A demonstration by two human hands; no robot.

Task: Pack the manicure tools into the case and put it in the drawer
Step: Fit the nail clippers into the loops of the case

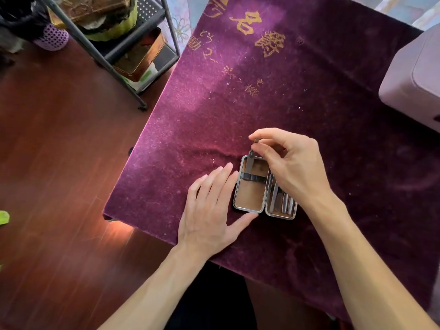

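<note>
Head view, centre of frame: right hand (289,163) pinches a thin tool (251,156) over the open case (247,207) on purple cloth (309,96), left hand (209,210) flat and open beside it; missing the strap (253,178) could leave the tool loose.

Open metal-rimmed case (250,198) (tan lining), steel tools (284,201) in right half

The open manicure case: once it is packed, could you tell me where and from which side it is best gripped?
Fold it shut first. Then pinch the case across its long metal-rimmed edges from above; it lies flat on the velvet cloth. The left hand already rests beside its left half, while the right hand holds a tool.
</note>
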